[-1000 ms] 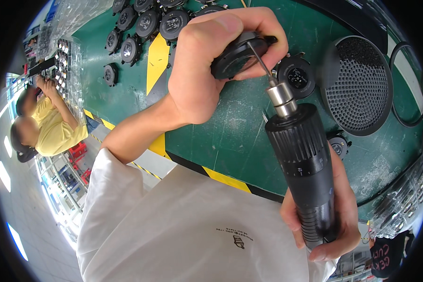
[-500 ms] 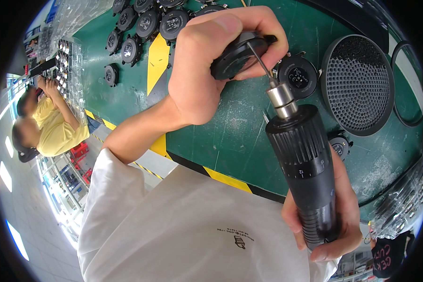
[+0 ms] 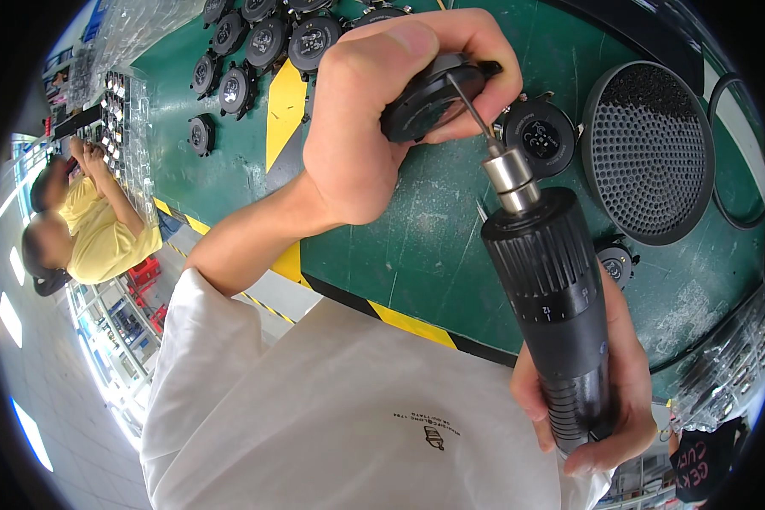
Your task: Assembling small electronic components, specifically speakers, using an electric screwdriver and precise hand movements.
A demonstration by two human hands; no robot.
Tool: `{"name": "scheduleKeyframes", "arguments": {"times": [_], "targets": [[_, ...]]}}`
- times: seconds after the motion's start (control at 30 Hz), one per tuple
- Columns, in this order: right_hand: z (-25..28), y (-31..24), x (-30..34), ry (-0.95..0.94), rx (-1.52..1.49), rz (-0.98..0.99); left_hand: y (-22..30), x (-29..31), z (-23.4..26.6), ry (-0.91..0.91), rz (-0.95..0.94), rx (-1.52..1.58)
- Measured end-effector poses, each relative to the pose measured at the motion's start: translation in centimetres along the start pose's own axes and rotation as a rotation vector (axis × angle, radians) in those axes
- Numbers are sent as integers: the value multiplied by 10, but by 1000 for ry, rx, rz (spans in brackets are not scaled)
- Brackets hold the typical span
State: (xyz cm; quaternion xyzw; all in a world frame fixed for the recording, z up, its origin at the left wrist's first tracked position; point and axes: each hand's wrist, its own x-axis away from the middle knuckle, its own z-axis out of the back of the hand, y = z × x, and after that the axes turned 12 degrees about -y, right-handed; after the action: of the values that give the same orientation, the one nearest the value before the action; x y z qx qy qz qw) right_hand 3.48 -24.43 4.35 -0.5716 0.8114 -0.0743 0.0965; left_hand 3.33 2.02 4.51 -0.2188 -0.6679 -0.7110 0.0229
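Note:
My left hand [image 3: 361, 110] grips a round black watch case [image 3: 425, 100] by its rim, tilted above the green bench. My right hand [image 3: 625, 399] is wrapped round a black electric screwdriver [image 3: 552, 297] with a silver chuck. Its thin bit reaches up to the edge of the watch case; the exact contact point is too small to make out. Just beyond the bit, another watch case [image 3: 538, 136] lies on the bench. One more watch case [image 3: 616, 262] is partly hidden behind the screwdriver.
Several watch cases [image 3: 266, 42] lie at the far left of the green bench [image 3: 399, 255]. A round dish with a perforated plate [image 3: 650, 153] holds small black screws at the right, beside a black cable [image 3: 727, 212]. Clear plastic trays [image 3: 727, 361] sit at the right edge. Two people in yellow [image 3: 102, 229] work at left.
Almost nothing differs. The screwdriver's body has turned very slightly in my right hand's grip, and the bit stays at the watch case's edge.

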Motion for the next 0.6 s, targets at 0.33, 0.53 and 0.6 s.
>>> {"name": "scheduleKeyframes", "arguments": {"times": [0.33,0.53,0.6], "targets": [[19,-3,6,-196,152,-64,-6,0,0,13,-9,12],[17,-8,-12,-299,166,-11,0,0,-3,33,-5,23],[30,0,-37,-317,173,2,3,0,-5,35,10,31]]}}
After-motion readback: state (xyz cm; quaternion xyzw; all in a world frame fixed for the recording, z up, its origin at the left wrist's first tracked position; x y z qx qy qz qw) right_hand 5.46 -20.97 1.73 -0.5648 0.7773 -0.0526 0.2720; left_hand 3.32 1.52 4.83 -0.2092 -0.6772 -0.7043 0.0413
